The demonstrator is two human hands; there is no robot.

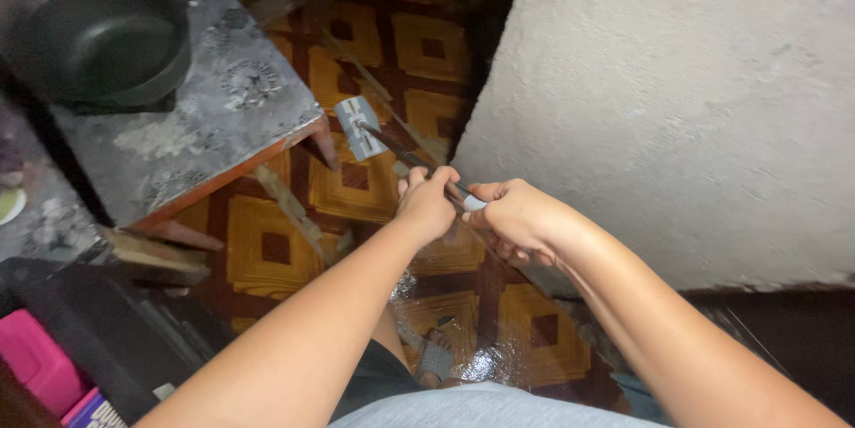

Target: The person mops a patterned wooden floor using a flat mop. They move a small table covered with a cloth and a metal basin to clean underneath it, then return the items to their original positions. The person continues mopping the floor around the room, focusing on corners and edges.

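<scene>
My left hand [427,203] and my right hand [517,219] are closed together around the dark handle of a hammer [385,143]. Its grey metal head [358,125] points away from me, up and to the left, above the patterned floor. A small pale band on the handle shows between my two hands. Both forearms reach in from the bottom of the view. The rest of the handle is hidden inside my fists.
A rough grey concrete slab [677,107] fills the right side. At left, a low stained table [214,116] carries a black pan [102,36]. Thin wooden strips [289,205] lie on the brown-and-yellow tiled floor [267,250]. A pink box [36,361] sits bottom left.
</scene>
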